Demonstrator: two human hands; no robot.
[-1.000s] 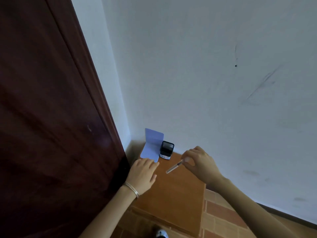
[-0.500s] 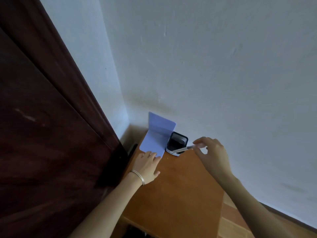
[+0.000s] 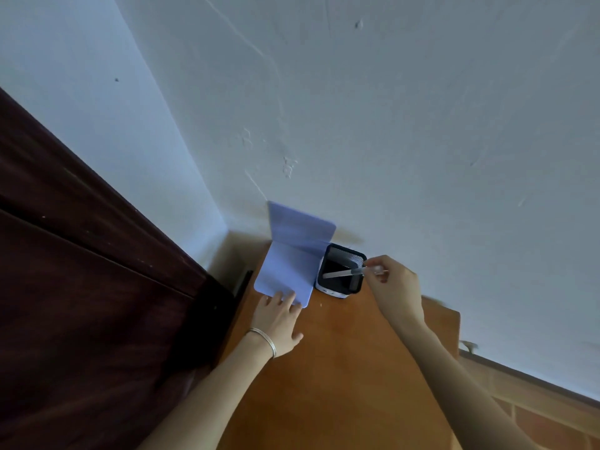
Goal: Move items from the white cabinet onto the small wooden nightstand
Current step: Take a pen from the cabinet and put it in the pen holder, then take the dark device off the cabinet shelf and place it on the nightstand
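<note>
A small wooden nightstand (image 3: 350,368) stands in the corner against the white wall. At its back, a lavender folded folder (image 3: 292,254) leans against the wall. Beside it on the right is a black mesh pen holder (image 3: 341,271). My right hand (image 3: 389,287) pinches one end of a clear pen (image 3: 341,273), whose other end lies over the holder's opening. My left hand (image 3: 279,319), with a thin bracelet on its wrist, rests flat on the nightstand with its fingertips on the folder's near edge.
A dark wooden door (image 3: 81,287) fills the left side, close to the nightstand. The white wall (image 3: 389,125) rises right behind. Brick-patterned floor (image 3: 552,423) shows at the lower right.
My right hand has carried the pen from over the middle of the nightstand back to the pen holder. My left hand has slid forward onto the folder's edge. The view has moved closer.
</note>
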